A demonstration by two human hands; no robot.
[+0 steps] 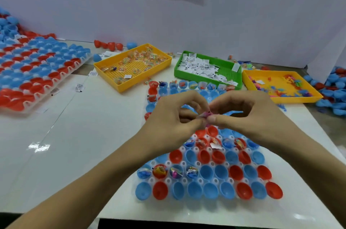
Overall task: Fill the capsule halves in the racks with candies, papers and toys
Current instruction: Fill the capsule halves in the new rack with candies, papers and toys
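While candies [134,58] fill one tray [119,86] (yellow), papers [198,68] fill another.

Between the fingertips [201,121] sits a small pink-purple toy [208,114]. Beneath the fingers, the white rack [198,163] holds red and blue capsule halves (mixed, no steady order). Beyond the fingers: a yellow tray [119,84] with a perforated floor, a green tray [177,71] of black-printed white papers [202,68], an orange-yellow tray [292,99] of multicoloured bits.
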